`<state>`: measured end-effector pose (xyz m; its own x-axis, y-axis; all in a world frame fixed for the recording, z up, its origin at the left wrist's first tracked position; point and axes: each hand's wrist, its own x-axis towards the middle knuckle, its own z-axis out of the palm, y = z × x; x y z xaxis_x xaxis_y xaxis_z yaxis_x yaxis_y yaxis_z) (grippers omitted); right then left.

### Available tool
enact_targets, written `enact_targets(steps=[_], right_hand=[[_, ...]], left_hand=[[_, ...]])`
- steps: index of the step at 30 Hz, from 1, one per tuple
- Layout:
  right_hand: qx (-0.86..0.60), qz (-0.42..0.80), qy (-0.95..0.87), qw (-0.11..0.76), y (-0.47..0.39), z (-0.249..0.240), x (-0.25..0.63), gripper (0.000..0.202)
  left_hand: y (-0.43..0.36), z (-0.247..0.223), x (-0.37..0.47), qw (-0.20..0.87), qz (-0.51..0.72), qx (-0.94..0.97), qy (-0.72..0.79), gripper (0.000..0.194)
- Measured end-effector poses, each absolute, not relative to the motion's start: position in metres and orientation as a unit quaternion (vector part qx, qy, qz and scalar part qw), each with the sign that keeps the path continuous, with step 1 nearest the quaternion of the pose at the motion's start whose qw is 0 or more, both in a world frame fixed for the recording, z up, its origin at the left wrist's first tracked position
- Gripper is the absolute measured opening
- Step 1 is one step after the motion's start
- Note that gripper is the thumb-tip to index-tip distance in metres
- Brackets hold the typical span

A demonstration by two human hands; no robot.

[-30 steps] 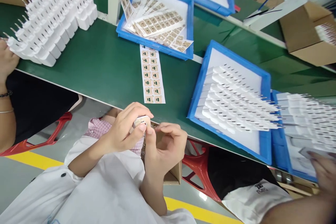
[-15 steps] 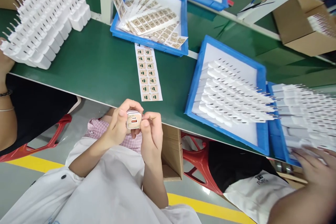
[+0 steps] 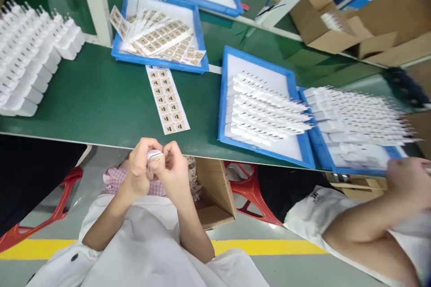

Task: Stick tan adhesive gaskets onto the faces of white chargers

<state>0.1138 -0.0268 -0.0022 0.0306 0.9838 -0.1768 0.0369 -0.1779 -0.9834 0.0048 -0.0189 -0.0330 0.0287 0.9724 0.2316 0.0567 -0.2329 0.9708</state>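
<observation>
Just in front of the table's edge, my left hand [image 3: 137, 170] is wrapped round a small white charger [image 3: 155, 157] with a beige sticker on its end face. My right hand [image 3: 175, 170] pinches the charger from the other side, its thumb over the face and covering most of the sticker. The two hands touch or nearly touch. Beyond them on the green table lies a sticker sheet [image 3: 167, 99] with two columns of beige labels. More sheets [image 3: 161, 38] are heaped in a blue tray [image 3: 204, 31] behind it.
White chargers with upright pins [image 3: 27, 63] stand in rows at the left. Two blue trays [image 3: 222, 98] [image 3: 314, 134] at the right hold more. A co-worker's arm [image 3: 373, 215] is at the right. An open carton [image 3: 215, 188] sits below the table's edge, and other cartons [image 3: 323, 22] stand behind.
The view has swung to the right. My right thumb has moved across the charger's face, hiding the ports seen before. The co-worker's hand has left the right tray's chargers.
</observation>
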Motion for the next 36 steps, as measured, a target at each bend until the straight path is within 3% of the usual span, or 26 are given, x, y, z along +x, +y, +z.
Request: enact_targets(steps=[3,6,12,14,21,31,36], right_hand=[[-0.578,0.512,-0.461,0.438,-0.022,0.000,0.113,0.054],[-0.502,0.595,-0.409,0.477,-0.017,-0.005,0.112,0.052],[-0.439,0.655,-0.301,0.537,-0.009,-0.032,0.114,0.063],[-0.433,0.662,-0.294,0.537,-0.012,-0.038,0.117,0.063],[-0.390,0.738,-0.193,0.515,-0.033,-0.040,0.131,0.068],[-0.391,0.662,-0.181,0.613,-0.041,-0.043,0.158,0.054],[-0.556,0.448,-0.275,0.643,-0.030,-0.022,0.228,0.058]], left_hand=[[-0.016,-0.034,0.000,0.316,0.489,0.646,0.494,0.093],[-0.013,-0.035,-0.003,0.264,0.481,0.670,0.499,0.086],[-0.012,-0.033,0.010,0.305,0.571,0.634,0.423,0.031],[-0.010,-0.030,0.016,0.311,0.589,0.643,0.379,0.022],[-0.002,-0.039,0.033,0.362,0.550,0.688,0.305,0.045],[-0.012,-0.055,0.047,0.447,0.477,0.676,0.339,0.040],[-0.001,-0.055,0.030,0.447,0.473,0.666,0.364,0.037]])
